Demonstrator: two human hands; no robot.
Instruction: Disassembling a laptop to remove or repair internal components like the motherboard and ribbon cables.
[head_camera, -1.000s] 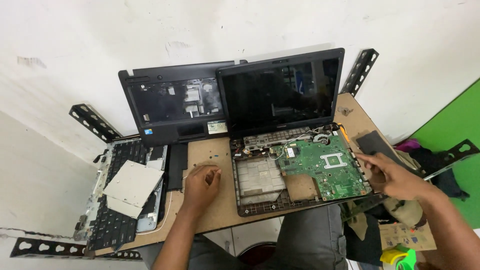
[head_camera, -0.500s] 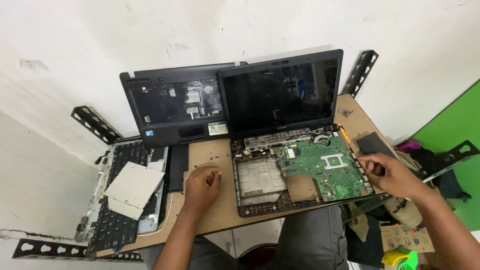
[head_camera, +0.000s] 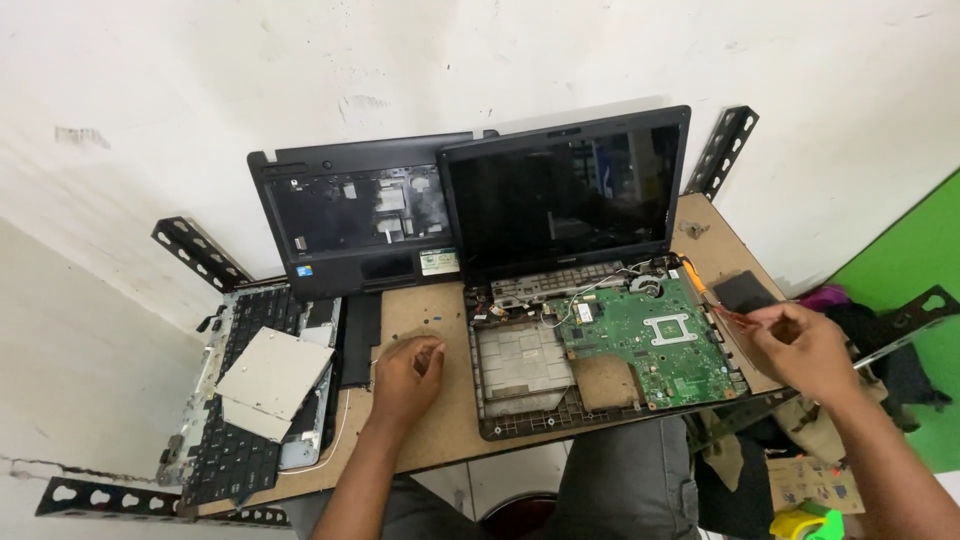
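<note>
A stripped black laptop (head_camera: 520, 400) lies open on the wooden table (head_camera: 440, 440), its green motherboard (head_camera: 660, 340) bare and its dark screen (head_camera: 565, 195) upright. My left hand (head_camera: 405, 370) rests on the table just left of the laptop base, fingers curled with their tips on the wood. Whether anything small lies under them is hidden. My right hand (head_camera: 800, 345) hovers at the laptop's right edge. It pinches a thin tool (head_camera: 728, 315) whose tip points toward the motherboard.
A removed black top cover (head_camera: 350, 215) leans on the white wall behind. At the left lie a detached keyboard (head_camera: 230, 450) and a silver optical drive (head_camera: 272, 375). A small black pad (head_camera: 745, 290) sits at the right, and black perforated brackets (head_camera: 200, 255) stick out from the table corners.
My right hand has drawn slightly rightward, away from the laptop's edge. The left hand stays in the same spot on the table.
</note>
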